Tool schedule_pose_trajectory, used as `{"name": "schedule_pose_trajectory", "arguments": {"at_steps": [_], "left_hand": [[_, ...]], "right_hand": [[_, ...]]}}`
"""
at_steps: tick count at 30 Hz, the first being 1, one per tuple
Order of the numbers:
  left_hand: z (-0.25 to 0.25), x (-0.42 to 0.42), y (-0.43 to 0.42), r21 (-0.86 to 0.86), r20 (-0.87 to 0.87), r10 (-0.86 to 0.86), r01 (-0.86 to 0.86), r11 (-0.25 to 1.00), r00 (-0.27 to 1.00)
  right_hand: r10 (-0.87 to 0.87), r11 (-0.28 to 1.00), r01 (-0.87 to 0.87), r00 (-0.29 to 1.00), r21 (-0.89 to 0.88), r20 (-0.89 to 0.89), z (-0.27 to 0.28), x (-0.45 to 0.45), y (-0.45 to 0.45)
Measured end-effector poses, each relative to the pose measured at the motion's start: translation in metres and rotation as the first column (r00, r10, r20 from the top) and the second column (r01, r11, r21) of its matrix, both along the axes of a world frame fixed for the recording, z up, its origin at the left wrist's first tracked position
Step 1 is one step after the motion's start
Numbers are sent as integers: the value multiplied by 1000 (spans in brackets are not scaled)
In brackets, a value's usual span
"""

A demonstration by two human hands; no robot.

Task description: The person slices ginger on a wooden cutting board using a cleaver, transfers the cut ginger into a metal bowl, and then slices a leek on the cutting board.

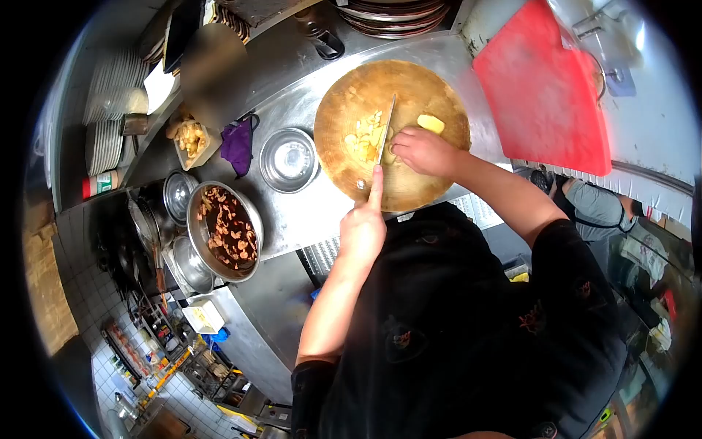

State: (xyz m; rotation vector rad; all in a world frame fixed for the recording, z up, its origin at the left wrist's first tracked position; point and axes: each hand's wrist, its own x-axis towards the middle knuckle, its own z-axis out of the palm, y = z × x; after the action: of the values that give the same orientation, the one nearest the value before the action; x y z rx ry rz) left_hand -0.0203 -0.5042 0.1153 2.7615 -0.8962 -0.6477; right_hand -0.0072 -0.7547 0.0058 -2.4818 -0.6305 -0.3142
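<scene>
My left hand [363, 230] is closed round the handle of a kitchen knife [387, 128], with the index finger stretched along it. The blade stands on a round wooden chopping board [439, 91]. Close to the blade's right side, my right hand [423, 151] has its fingers curled down on a pale yellow piece that looks like ginger, mostly hidden under the fingertips. Left of the blade lie several cut yellow slices [363, 139]. A larger peeled ginger piece [431, 123] rests just above my right hand.
A metal bowl [289, 160] stands left of the board, beside a purple cloth [238, 146]. Farther left are a container of ginger-like roots [191, 140] and a large bowl of meat pieces in dark liquid [226, 233]. A red cutting board [541, 88] leans at the right; another person [596, 208] stands beyond.
</scene>
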Motion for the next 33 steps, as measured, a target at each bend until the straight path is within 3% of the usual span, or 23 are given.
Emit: {"name": "schedule_pose_trajectory", "arguments": {"at_steps": [7, 13, 19, 22, 29, 33], "left_hand": [[-14, 2, 9, -120, 97, 17, -5, 993, 995], [11, -10, 13, -180, 87, -2, 18, 984, 996], [1, -12, -1, 24, -31, 9, -8, 1000, 999], [-12, -7, 14, -139, 26, 40, -36, 990, 999], [16, -19, 12, -208, 55, 21, -9, 978, 998], [2, -20, -2, -25, -40, -7, 6, 1000, 999]], "right_hand": [[-8, 1000, 10, 996, -22, 85, -4, -2, 3], [-59, 998, 62, 995, -34, 78, 3, -17, -3], [-95, 995, 97, 993, -34, 74, 0, -30, -11], [-149, 988, 151, 984, -20, 93, 6, -39, -15], [-222, 974, 224, 971, -17, 85, 12, -60, -21], [-320, 945, 326, 939, -31, 122, 16, -66, -25]]}}
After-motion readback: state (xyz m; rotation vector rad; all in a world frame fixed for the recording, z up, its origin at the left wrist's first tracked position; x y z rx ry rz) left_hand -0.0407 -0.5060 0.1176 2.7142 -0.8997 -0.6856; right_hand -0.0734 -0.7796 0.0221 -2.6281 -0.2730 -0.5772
